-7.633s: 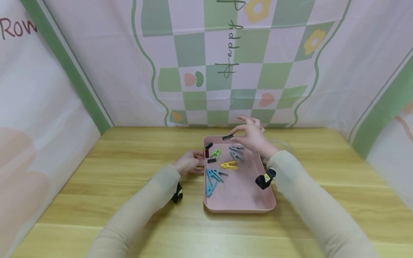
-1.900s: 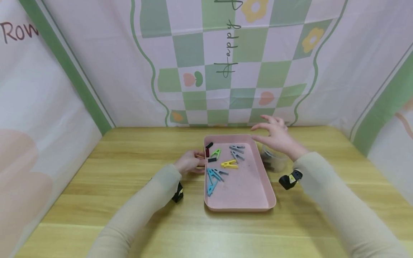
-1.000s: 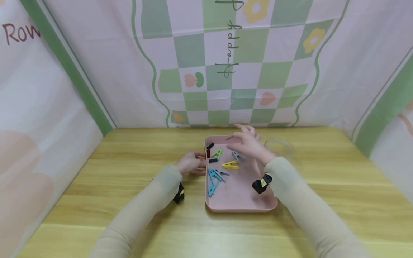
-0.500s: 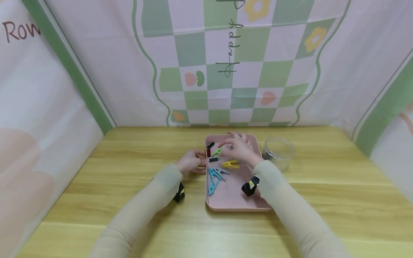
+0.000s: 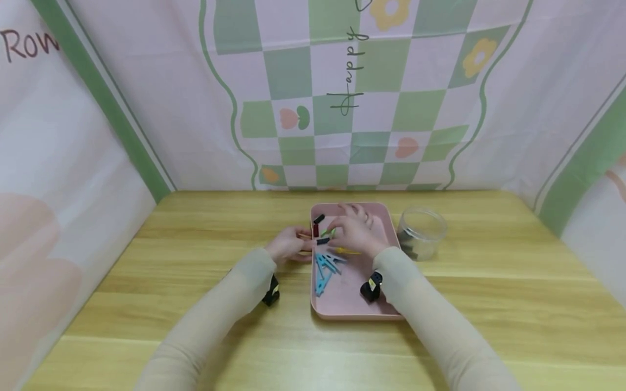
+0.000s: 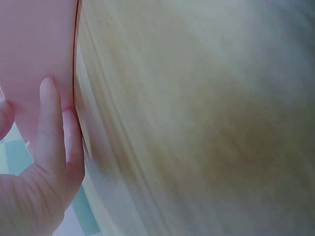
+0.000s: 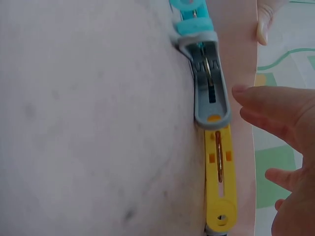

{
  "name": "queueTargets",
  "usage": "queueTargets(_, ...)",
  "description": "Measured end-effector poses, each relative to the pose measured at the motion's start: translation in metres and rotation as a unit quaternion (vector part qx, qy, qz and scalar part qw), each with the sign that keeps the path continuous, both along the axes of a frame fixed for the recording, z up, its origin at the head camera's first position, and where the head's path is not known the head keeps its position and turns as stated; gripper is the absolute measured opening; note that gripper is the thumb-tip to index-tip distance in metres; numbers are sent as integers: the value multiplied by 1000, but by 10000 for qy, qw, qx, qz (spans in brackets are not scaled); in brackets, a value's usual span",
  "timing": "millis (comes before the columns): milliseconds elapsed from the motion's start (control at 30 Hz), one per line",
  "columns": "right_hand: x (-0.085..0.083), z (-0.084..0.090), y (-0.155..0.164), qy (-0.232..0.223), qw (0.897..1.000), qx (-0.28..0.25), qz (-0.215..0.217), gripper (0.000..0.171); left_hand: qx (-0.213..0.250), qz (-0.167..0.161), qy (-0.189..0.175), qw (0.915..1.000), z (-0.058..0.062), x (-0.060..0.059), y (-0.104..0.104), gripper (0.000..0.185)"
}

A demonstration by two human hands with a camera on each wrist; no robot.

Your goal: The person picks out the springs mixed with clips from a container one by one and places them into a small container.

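Right hand (image 5: 354, 232) sits lower and farther left over the pink tray (image 5: 342, 303) than half a second ago, its grip narrowly parted, fingertips just beside a black ribbed piece (image 5: 323, 241) lying in the tray near its left wall. Left hand (image 5: 288, 245) rests extended fingers against that wall's outside. A clear jar (image 5: 430, 250) stands on the counter (image 5: 195, 233), right of the tray.

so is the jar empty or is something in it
Not empty: the jar has dark pieces showing through its clear side.
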State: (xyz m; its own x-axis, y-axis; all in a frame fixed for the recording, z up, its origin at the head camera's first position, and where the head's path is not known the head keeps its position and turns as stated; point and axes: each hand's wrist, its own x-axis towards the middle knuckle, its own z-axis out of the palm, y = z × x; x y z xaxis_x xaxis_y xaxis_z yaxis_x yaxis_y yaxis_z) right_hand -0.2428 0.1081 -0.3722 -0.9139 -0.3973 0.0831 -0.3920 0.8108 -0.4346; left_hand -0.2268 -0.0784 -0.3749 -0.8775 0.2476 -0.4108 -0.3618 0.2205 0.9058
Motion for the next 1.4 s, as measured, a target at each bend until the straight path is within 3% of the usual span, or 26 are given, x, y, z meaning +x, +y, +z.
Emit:
queueTargets(1033, -1, -5, -5, -397, 9986, 346, 1, 17, -31, 35, -9, 10000, -3, 0, 1, 45)
queueTargets(1400, -1, -5, -6, -422, 9983, 406, 48, 18, 124, -140, 54, 9998, -1, 2, 0, 44)
